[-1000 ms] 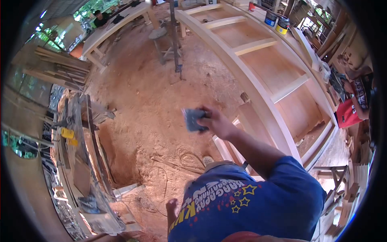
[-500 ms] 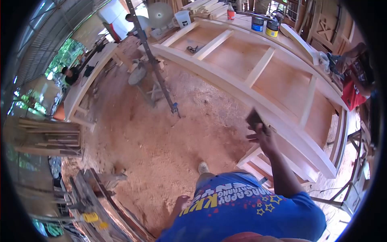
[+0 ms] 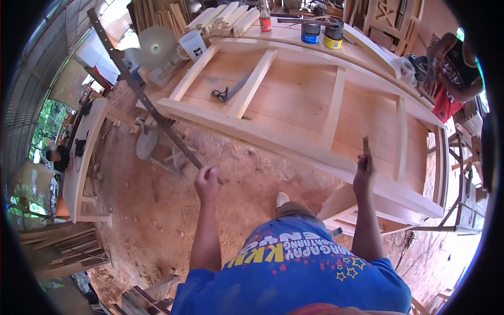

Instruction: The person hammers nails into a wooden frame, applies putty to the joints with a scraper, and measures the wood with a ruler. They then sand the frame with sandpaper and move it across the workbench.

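A small dark flat block (image 3: 366, 144), seen nearly edge-on, stands up out of my right hand (image 3: 363, 176), whose fingers are closed round it. That hand is over the near long rail of a pale wooden frame (image 3: 294, 144) with crosspieces and a reddish-brown panel. My left hand (image 3: 206, 182) is raised with curled fingers, left of the frame. It overlaps the lower end of a long dark metal bar (image 3: 139, 94) in this view; what it holds, if anything, is hidden. On the panel lies a square-like tool (image 3: 223, 94) with a dark head.
Behind the frame, a bench carries a bottle (image 3: 265, 23), a blue-labelled can (image 3: 310, 34) and a yellow-labelled can (image 3: 333, 38). A white pitcher (image 3: 193, 46) stands at the far left corner. Another person's arm (image 3: 457, 89) is at the right. A stool (image 3: 147, 146) stands on the dusty floor.
My left hand has come up from beside my body to the dark bar's lower end. My right hand has turned the block edge-on. The view has shifted, bringing the frame nearer.
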### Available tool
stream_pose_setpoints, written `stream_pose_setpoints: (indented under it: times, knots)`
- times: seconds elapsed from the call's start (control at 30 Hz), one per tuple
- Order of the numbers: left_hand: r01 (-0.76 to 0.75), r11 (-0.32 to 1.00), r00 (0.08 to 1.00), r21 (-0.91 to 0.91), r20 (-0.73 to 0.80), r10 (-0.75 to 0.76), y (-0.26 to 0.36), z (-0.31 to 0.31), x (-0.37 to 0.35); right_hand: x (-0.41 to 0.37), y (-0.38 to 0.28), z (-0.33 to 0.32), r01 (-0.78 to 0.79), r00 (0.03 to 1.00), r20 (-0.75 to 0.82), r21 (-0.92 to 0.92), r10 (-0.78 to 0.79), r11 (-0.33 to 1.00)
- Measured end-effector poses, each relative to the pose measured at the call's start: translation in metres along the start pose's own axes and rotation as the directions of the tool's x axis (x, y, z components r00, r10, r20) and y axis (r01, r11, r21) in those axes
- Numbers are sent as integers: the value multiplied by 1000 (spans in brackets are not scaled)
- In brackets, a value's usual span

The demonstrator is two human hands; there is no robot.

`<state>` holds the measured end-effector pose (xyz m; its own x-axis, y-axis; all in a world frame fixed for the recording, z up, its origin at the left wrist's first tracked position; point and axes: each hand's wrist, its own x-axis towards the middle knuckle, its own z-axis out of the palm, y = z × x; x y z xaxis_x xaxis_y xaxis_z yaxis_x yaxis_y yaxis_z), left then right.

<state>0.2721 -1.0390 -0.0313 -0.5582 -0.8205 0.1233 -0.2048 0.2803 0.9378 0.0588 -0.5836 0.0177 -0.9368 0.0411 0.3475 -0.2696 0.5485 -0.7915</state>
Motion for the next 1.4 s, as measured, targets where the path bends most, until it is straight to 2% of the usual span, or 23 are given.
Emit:
stream_pose_setpoints:
  times: [0.03,0.1,0.13,0.17,0.2,0.23,0.27,0.33,0.4,0.47,0.57,0.67,0.77,0.87,1.0,1.1,1.2,1.3,1.4]
  knots:
    - [-7,994,1000,-112,19,10,19,23,9,7,6,13,-47,999,24,2,47,999]
    - [-173,982,975,-76,126,181,102,54,21,17,13,45,4,999,-54,-9,-4,1000]
    - [-199,979,967,-32,156,202,120,58,43,23,13,60,32,995,-90,-11,-33,999]
    - [-213,977,959,15,194,206,131,59,60,24,11,67,-44,997,-64,-10,43,999]
    - [-229,972,949,56,235,210,135,65,81,26,10,69,-119,992,-43,-17,118,993]
    - [-199,980,960,12,205,193,135,70,108,26,9,70,-195,981,-25,-28,194,980]
    - [-178,983,967,-35,176,181,135,73,139,25,16,70,-200,979,-56,-46,197,979]
    - [-231,973,958,25,182,223,127,86,204,31,16,81,-213,968,-149,-69,202,975]
    - [-289,943,925,163,302,231,120,112,267,37,-1,85,-176,972,-191,-199,138,964]
    - [-375,878,834,299,523,178,97,146,330,32,-4,85,-170,972,-215,-374,93,912]
    - [-584,500,731,640,682,-20,58,197,386,30,-4,86,-391,900,-326,-308,290,867]
    - [-644,434,653,630,748,-117,50,214,405,35,-5,100,-431,858,-440,-340,264,836]
    - [-658,524,586,542,805,-97,23,225,428,42,-21,102,-418,883,-390,-404,259,814]
    - [-546,621,583,562,788,-201,28,220,440,44,-25,105,-408,893,-380,-456,242,791]
    - [-406,859,718,311,690,89,29,198,442,45,-25,102,-431,886,-379,-457,268,778]
    - [-378,917,763,125,603,232,69,206,436,51,-37,107,-441,874,-408,-433,265,786]
    - [-420,907,754,-1,557,349,106,258,446,49,-33,103,-462,874,-381,-450,303,764]
    - [-463,885,733,39,578,358,139,332,470,51,-34,106,-451,870,-397,-401,292,798]
    - [-420,899,727,122,638,253,172,400,495,51,-30,104,-434,880,-394,-442,265,785]
